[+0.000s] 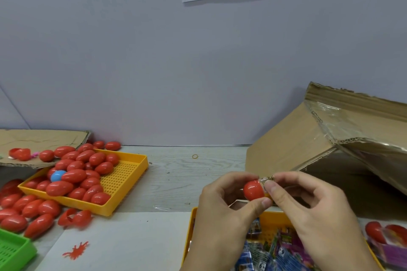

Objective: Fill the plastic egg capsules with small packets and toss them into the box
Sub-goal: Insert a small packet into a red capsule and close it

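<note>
My left hand point(222, 211) grips a red egg capsule half point(253, 190) between thumb and fingers, its open end facing right. My right hand point(312, 207) pinches a small packet point(267, 178) at the capsule's opening. Both hands hover over a yellow tray point(187, 235) that holds several small coloured packets point(275, 248). The large cardboard box point(326, 138) lies tilted at the right, its opening facing me.
At the left, a yellow perforated tray point(130, 174) holds several red egg capsules and a blue one point(57, 176). More red eggs lie around it. A green tray point(13, 248) sits bottom left. A rubber band point(195, 156) lies mid-table. A cardboard sheet point(39, 138) lies far left.
</note>
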A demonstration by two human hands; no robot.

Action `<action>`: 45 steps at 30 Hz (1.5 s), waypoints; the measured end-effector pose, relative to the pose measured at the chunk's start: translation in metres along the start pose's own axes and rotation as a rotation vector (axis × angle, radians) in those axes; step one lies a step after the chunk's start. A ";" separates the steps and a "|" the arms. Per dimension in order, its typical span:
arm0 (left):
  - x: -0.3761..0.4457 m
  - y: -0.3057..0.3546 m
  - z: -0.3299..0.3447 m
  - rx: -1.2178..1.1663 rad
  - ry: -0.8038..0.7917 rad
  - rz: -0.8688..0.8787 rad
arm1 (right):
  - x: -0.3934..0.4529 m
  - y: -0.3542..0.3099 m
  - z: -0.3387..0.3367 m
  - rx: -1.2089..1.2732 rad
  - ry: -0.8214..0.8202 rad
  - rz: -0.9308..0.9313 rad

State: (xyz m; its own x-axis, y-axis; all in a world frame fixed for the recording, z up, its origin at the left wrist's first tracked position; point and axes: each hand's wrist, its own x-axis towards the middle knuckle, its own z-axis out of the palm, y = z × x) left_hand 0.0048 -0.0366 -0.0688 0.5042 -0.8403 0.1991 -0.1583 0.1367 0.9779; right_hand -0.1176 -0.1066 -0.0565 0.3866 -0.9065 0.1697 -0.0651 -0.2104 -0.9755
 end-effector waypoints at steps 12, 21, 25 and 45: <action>-0.003 0.003 0.003 0.143 0.060 0.006 | 0.001 -0.004 -0.003 0.268 -0.086 0.177; -0.004 0.003 0.003 0.206 0.051 0.088 | 0.001 -0.003 -0.001 0.134 -0.081 0.088; -0.004 0.001 0.004 0.205 0.045 0.133 | 0.000 0.001 0.000 0.074 -0.042 0.009; 0.000 0.005 0.005 -0.212 0.039 -0.011 | -0.003 0.014 0.013 -0.530 0.123 -0.483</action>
State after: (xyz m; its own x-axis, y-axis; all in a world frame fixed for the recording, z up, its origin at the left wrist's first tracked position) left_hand 0.0002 -0.0387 -0.0638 0.5381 -0.8221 0.1862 0.0278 0.2381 0.9708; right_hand -0.1079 -0.1018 -0.0723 0.3805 -0.6957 0.6093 -0.3622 -0.7183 -0.5940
